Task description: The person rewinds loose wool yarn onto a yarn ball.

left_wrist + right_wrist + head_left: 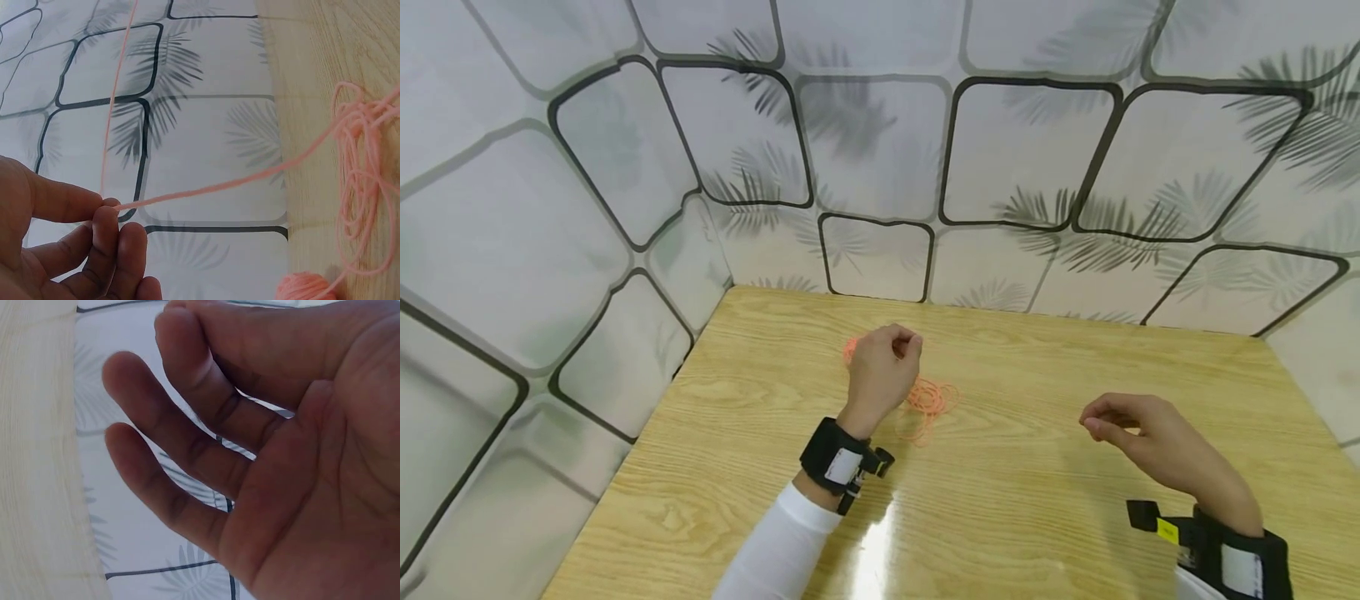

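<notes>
My left hand is raised above the table and pinches a strand of pink yarn between thumb and forefinger. From this pinch one stretch sags to a loose tangle of yarn on the table; another runs taut towards the right hand's side. The ball of yarn lies beside the tangle, partly hidden by the left hand in the head view. Off to the right, my right hand holds thumb and forefinger tips together, other fingers loosely bent. Yarn at those tips is too thin to make out.
The wood-grain table reaches back to a wall with a pattern of dark outlines and palm leaves. A second wall stands along the left. Each wrist carries a black strap with a small camera.
</notes>
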